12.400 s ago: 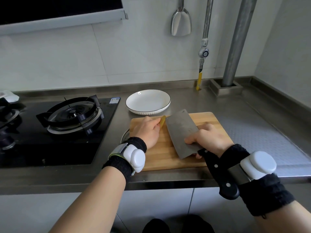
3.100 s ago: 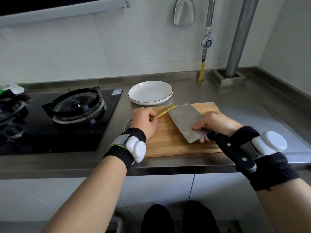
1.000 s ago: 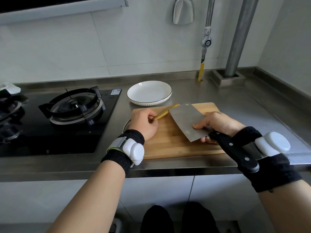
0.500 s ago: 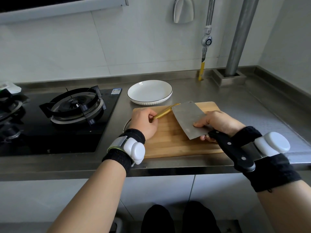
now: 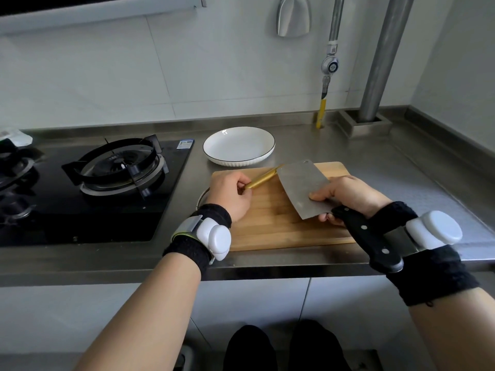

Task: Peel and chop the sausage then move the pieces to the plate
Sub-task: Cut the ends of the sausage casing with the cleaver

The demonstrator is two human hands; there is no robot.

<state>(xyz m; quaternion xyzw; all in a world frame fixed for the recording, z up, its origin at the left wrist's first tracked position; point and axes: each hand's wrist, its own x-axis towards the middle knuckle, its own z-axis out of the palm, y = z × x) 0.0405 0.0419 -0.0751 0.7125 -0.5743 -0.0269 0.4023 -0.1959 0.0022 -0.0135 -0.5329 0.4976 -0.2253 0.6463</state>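
Stainless steel counter (image 5: 401, 183) is running across the kitchen under a white tiled wall, and on its near edge a wooden cutting board (image 5: 270, 226) is lying. Nearest the camera, the right hand (image 5: 351, 196) is curling round a cleaver (image 5: 304, 188) where blade meets black handle, fingertips pressing on the flat of the steel. The left hand (image 5: 230, 194) is pinching the near end of the sausage (image 5: 261, 179), a thin rod in gold casing slanting across the board toward the blade's far corner.

Judging from this, the casing is looking intact, so peeling is not yet done. The blade corner is working close to the left fingertips; a slip off the slick casing could be sending the edge toward them. With so little of the sausage pinned, it could be rolling or pivoting under pressure. Cutting too deep could be gouging the meat rather than only scoring the skin.

Beyond the board, a white plate (image 5: 238, 145) is sitting bare, near the board's far edge, with a gas hob (image 5: 117, 167) to the left.

The sausage's far tip is hiding behind the blade, so contact there is impossible to confirm. A round rim (image 5: 200, 199) is peeking from under the left hand, unidentifiable. The right thumb is out of sight behind the blade.
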